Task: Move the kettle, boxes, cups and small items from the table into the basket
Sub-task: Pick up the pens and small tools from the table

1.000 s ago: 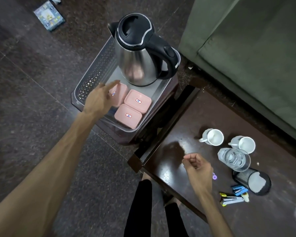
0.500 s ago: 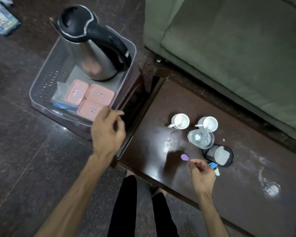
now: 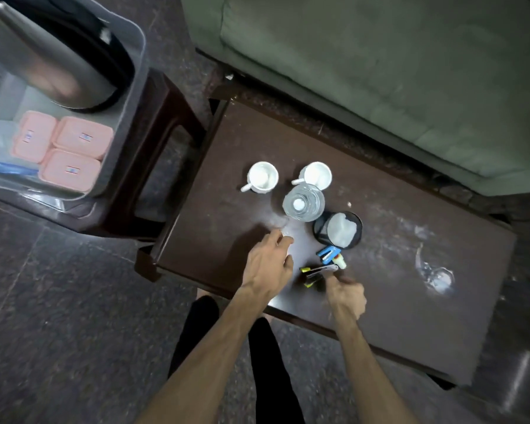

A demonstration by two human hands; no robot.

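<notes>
The steel kettle (image 3: 58, 62) and three pink boxes (image 3: 83, 137) sit inside the clear basket (image 3: 135, 87) at the upper left. On the dark table (image 3: 395, 301) stand two white cups (image 3: 262, 177) (image 3: 315, 175), a glass (image 3: 303, 202) and a black mesh pot (image 3: 338, 229). A blue stapler (image 3: 328, 254) and a yellow-black one (image 3: 314, 270) lie in front of them. My left hand (image 3: 268, 264) hovers over the table just left of the staplers, fingers loosely curled and holding nothing. My right hand (image 3: 346, 293) is blurred, its fingertips at the yellow-black stapler.
The basket rests on a dark brown stool (image 3: 166, 123) left of the table. A green sofa (image 3: 380, 71) runs along the table's far side. White dust smears mark the table's right part (image 3: 435, 276). My legs stand at the table's near edge.
My left hand has left the basket and swung right over the table. My right hand moved toward the staplers. The view has turned right, pushing the basket to the frame's edge.
</notes>
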